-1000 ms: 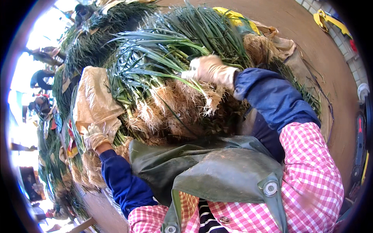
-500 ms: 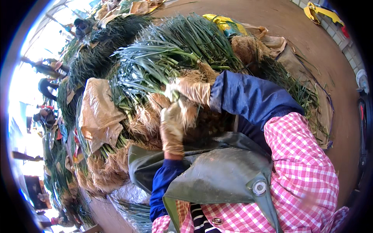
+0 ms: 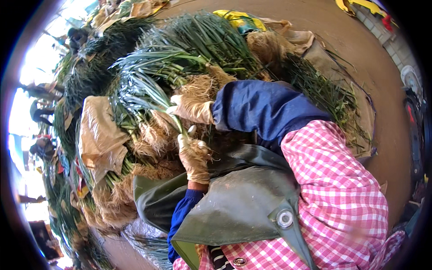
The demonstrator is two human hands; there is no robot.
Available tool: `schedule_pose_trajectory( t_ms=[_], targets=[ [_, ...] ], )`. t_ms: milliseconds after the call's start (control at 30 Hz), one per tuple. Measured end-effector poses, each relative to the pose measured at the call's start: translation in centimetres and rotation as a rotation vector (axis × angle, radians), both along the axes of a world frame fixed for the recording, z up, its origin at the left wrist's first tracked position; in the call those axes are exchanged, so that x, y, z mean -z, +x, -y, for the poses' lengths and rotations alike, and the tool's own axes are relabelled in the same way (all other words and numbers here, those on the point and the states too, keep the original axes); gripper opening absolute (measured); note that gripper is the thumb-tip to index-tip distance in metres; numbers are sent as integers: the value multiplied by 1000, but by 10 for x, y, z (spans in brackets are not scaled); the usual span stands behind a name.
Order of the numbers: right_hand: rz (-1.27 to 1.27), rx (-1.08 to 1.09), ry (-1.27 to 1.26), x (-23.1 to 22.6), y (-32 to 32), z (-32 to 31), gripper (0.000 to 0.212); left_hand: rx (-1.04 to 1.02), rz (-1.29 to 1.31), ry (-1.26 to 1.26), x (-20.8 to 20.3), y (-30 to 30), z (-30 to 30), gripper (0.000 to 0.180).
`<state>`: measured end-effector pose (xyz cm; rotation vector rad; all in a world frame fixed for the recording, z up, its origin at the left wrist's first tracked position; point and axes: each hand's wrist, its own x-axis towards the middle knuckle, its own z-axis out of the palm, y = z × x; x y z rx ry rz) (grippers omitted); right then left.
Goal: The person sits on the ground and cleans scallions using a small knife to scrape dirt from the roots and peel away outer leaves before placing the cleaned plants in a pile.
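Observation:
My left hand (image 3: pixel 194 158), in a tan glove, is closed around the white base of a green onion (image 3: pixel 180 125), with stringy roots showing over its palm. Just above it, my gloved right hand (image 3: pixel 194 109) pinches the same stalk higher up. The dark green leaves spread away toward the upper left. Directly beyond my hands lies a big heap of green onions (image 3: pixel 204 38), with tan root clumps (image 3: pixel 155 130) facing me.
A crumpled tan plastic sheet (image 3: pixel 101 135) lies over the heap at left. Behind are a yellow bag (image 3: pixel 238 19) and more bundles. A dark green apron (image 3: pixel 234 202) covers my lap. Brown floor (image 3: pixel 355 58) stretches to the right, where a yellow object (image 3: pixel 366 6) lies by tiles.
My hands have drawn a little apart; the left is lower, turned palm up, with roots now showing in it. The whole view has shifted slightly.

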<state>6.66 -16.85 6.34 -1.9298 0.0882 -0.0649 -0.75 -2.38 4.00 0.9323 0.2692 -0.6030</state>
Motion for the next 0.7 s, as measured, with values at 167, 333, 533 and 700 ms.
schedule_pose_trajectory(
  t_ms=[167, 333, 533, 700],
  targets=[
    [346, 153, -378, -10, -8, 3, 30, -6, 5, 92, 5, 7, 1, 47],
    [492, 79, -787, 15, -5, 10, 19, -72, -93, 72, 9, 9, 15, 40],
    [170, -133, -53, 8, -39, -40, 29, 27, 436, 189, 69, 33, -28, 29],
    [-210, -668, 596, -34, -87, -57, 17, 19, 226, 38, 32, 16, -18, 26]
  ],
)
